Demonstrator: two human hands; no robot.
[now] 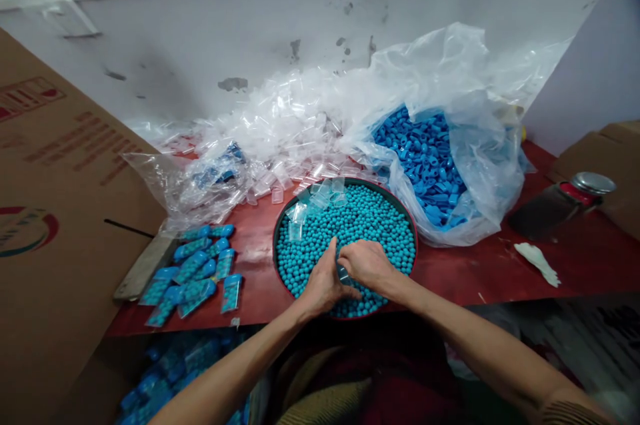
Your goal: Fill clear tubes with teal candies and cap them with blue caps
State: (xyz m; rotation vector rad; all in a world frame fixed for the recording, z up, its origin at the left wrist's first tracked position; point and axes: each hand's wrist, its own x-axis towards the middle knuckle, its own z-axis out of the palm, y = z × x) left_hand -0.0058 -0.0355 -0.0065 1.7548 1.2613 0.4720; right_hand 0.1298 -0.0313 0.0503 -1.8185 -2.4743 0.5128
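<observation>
Round tray near the middle is full of turquoise balls, with some clear cases on its far-left part. Far right, a plastic bag of blue caps; filled packs sit left. Left hand, thumb and fingers parted, has what looks like a see-through case over the tray; right hand is curled up against it, can't tell if it's gripping. Left box has red print, too blurry to read.
</observation>
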